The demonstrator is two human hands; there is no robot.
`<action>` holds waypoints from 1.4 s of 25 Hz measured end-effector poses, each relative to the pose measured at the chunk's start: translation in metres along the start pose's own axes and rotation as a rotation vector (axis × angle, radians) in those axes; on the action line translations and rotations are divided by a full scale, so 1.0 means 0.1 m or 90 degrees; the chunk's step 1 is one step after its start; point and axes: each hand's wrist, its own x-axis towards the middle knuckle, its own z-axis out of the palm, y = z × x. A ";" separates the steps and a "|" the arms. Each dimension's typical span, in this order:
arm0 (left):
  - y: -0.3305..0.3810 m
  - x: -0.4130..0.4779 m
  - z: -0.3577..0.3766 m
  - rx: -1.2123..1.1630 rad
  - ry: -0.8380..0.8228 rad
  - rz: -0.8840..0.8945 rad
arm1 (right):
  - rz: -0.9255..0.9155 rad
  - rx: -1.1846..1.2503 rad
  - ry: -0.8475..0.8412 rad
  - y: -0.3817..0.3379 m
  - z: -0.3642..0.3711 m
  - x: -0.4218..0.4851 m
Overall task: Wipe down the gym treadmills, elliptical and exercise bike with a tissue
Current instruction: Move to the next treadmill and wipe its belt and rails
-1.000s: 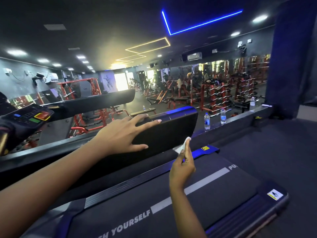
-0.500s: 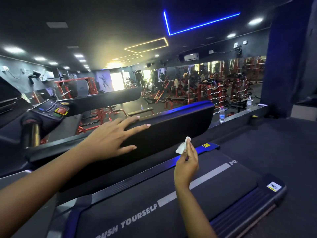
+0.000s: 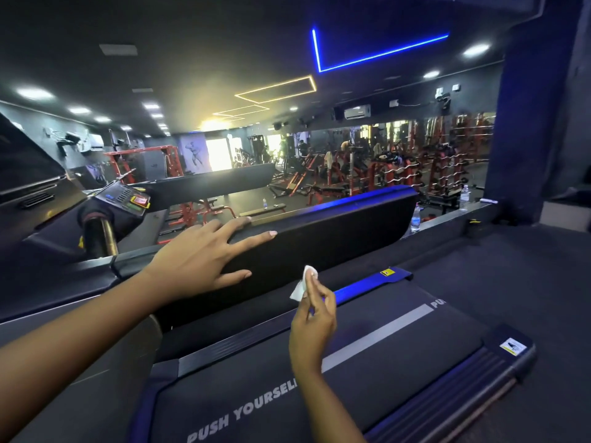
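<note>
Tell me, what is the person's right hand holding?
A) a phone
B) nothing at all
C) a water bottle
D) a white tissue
D: the right hand pinches a small white tissue above the treadmill belt.

A water bottle [image 3: 415, 219] stands on the dark ledge [image 3: 447, 224], and a second bottle [image 3: 464, 197] stands further right. Beyond them are red weight racks [image 3: 447, 167], perhaps partly mirrored, under a blue ceiling light strip [image 3: 380, 54].
</note>
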 end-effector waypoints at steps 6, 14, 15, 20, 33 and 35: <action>0.01 0.02 0.05 -0.006 0.008 -0.008 | 0.081 0.003 0.094 0.12 -0.14 0.49; -0.24 -0.42 -0.13 -0.013 0.002 0.028 | 0.040 0.037 0.059 -0.07 0.26 -0.19; -0.27 -0.51 -0.16 -0.008 0.001 0.024 | 0.046 0.039 0.055 -0.11 0.31 -0.29; -0.35 -0.80 -0.26 0.003 -0.010 0.018 | 0.075 0.043 -0.002 -0.30 0.48 -0.72; -0.29 -1.01 -0.27 0.071 -0.033 -0.015 | 0.102 0.086 -0.053 -0.50 0.60 -1.16; -0.29 -1.00 -0.27 0.061 -0.030 -0.019 | 0.099 0.098 -0.076 -0.51 0.66 -1.31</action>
